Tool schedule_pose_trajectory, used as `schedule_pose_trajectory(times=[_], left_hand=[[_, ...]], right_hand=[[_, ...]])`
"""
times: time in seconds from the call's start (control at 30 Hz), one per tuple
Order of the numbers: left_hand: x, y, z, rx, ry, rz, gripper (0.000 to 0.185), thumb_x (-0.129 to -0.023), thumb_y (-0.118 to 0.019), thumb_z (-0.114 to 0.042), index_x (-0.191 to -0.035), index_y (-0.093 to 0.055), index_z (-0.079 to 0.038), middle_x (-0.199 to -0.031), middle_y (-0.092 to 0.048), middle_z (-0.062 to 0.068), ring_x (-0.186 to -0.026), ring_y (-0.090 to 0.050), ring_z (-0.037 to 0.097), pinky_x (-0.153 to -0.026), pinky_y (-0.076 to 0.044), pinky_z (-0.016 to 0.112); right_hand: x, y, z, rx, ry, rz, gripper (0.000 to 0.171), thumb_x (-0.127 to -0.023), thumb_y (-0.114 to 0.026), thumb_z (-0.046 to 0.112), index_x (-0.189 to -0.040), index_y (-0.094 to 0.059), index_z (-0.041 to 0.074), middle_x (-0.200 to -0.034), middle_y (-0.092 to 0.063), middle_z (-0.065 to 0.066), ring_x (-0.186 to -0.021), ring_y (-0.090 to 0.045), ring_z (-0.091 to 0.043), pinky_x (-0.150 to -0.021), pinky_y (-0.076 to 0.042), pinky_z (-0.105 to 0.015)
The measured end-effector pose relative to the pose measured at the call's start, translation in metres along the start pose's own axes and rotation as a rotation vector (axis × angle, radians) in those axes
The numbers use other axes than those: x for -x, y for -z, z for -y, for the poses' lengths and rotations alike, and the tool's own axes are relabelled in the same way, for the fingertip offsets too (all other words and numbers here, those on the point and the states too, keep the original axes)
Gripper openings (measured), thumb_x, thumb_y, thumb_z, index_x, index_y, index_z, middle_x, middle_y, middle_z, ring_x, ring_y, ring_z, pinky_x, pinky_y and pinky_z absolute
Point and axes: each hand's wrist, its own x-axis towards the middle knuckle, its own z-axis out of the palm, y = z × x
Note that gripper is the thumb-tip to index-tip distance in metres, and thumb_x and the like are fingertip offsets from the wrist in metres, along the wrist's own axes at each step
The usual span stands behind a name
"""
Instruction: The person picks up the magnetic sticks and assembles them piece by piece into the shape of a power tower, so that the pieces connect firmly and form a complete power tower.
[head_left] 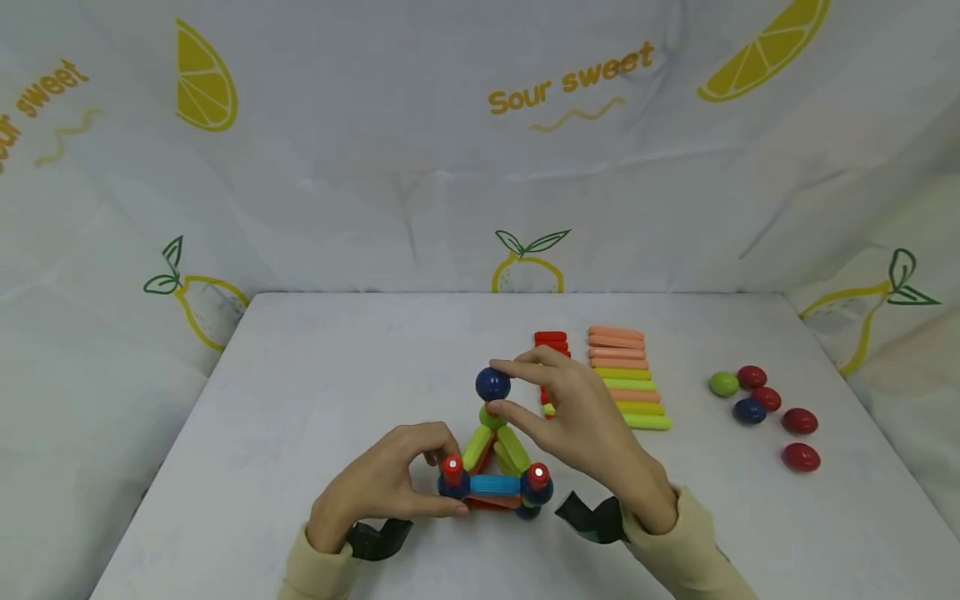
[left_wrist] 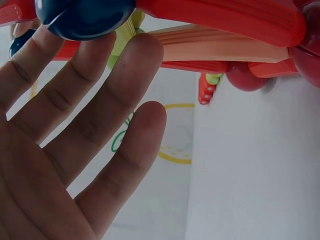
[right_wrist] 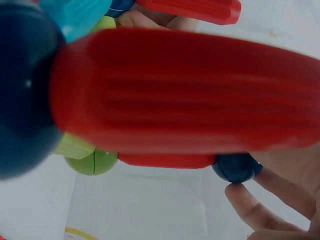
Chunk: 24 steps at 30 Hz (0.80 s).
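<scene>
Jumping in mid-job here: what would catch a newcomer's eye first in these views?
The colourful rod-and-ball structure at the table's near centre, with a dark blue ball on top pinched by the right hand while the left hand steadies the base. Behind it to the right lie neat rows of orange and green rods, and further right a cluster of loose balls, mostly red.

1. Loose balls on the surface: six, namely four red balls (head_left: 799,421), one green ball (head_left: 723,384) and one dark blue ball (head_left: 748,411).
2. Loose sticks in the right-hand row: four orange sticks (head_left: 617,347) and four yellow-green sticks (head_left: 636,397).
3. Hands: two.
</scene>
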Motion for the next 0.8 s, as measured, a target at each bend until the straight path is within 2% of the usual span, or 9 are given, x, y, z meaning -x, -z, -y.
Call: schedule_pose_trajectory(times=[0.17, 0.23, 0.4, 0.53, 0.63, 0.67, 0.8], left_hand=[[0.001, 0.0, 0.0, -0.008, 0.003, -0.003, 0.033, -0.079, -0.09, -0.027, -0.096, -0.064, -0.019, -0.088, -0.067, -0.007, -0.083, -0.056, -0.001, -0.078, -0.058, 0.027], [0.001, 0.0, 0.0, -0.012, 0.0, -0.004, 0.033, -0.078, -0.09, -0.027, -0.096, -0.064, -0.019, -0.088, -0.067, -0.007, -0.083, -0.056, -0.001, -0.078, -0.058, 0.027], [0.0, -0.001, -0.001, -0.016, -0.007, 0.001, 0.032, -0.079, -0.09, -0.027, -0.096, -0.064, -0.019, -0.088, -0.066, -0.007, -0.083, -0.056, 0.0, -0.077, -0.057, 0.028], [0.0, 0.0, -0.001, -0.017, 0.012, 0.0, 0.032, -0.078, -0.09, -0.028, -0.096, -0.064, -0.02, -0.088, -0.066, -0.009, -0.084, -0.056, 0.0, -0.078, -0.057, 0.027], [0.0, 0.0, -0.001, -0.015, 0.023, -0.001, 0.032, -0.078, -0.09, -0.029, -0.096, -0.065, -0.02, -0.088, -0.066, -0.009, -0.084, -0.056, 0.0, -0.079, -0.057, 0.028], [0.0, 0.0, 0.0, -0.013, 0.024, 0.0, 0.032, -0.079, -0.09, -0.029, -0.096, -0.065, -0.02, -0.088, -0.066, -0.009, -0.084, -0.056, 0.0, -0.079, -0.057, 0.028], [-0.001, -0.001, 0.0, -0.008, 0.012, -0.002, 0.032, -0.079, -0.09, -0.029, -0.096, -0.065, -0.02, -0.088, -0.066, -0.009, -0.084, -0.056, 0.0, -0.079, -0.056, 0.027]], right_hand=[[0.008, 0.01, -0.011, 0.009, -0.032, -0.027, 0.048, -0.08, -0.088, 0.02, -0.125, -0.073, 0.012, -0.109, -0.074, -0.003, -0.06, -0.041, -0.007, -0.051, -0.036, -0.02], [0.015, 0.02, -0.025, 0.032, -0.075, -0.064, 0.045, -0.08, -0.088, 0.015, -0.123, -0.074, 0.011, -0.114, -0.074, -0.007, -0.056, -0.039, -0.009, -0.048, -0.035, -0.02], [0.051, 0.053, -0.087, 0.228, -0.234, -0.192, 0.043, -0.08, -0.087, 0.012, -0.12, -0.073, 0.004, -0.115, -0.073, -0.02, -0.074, -0.056, -0.021, -0.053, -0.04, -0.02], [0.087, 0.079, -0.148, 0.394, -0.355, -0.278, 0.041, -0.078, -0.087, 0.01, -0.116, -0.074, -0.001, -0.11, -0.071, -0.028, -0.07, -0.056, -0.028, -0.049, -0.035, -0.021], [0.11, 0.094, -0.183, 0.464, -0.465, -0.254, 0.04, -0.079, -0.084, 0.01, -0.113, -0.071, -0.006, -0.112, -0.067, -0.035, -0.071, -0.059, -0.039, -0.046, -0.035, -0.027], [0.116, 0.097, -0.191, 0.481, -0.509, -0.224, 0.04, -0.081, -0.083, 0.012, -0.114, -0.07, -0.007, -0.115, -0.065, -0.037, -0.077, -0.061, -0.042, -0.046, -0.037, -0.028], [0.129, 0.106, -0.209, 0.481, -0.641, -0.097, 0.043, -0.086, -0.078, 0.019, -0.119, -0.068, -0.007, -0.125, -0.058, -0.041, -0.081, -0.061, -0.048, -0.044, -0.039, -0.034]])
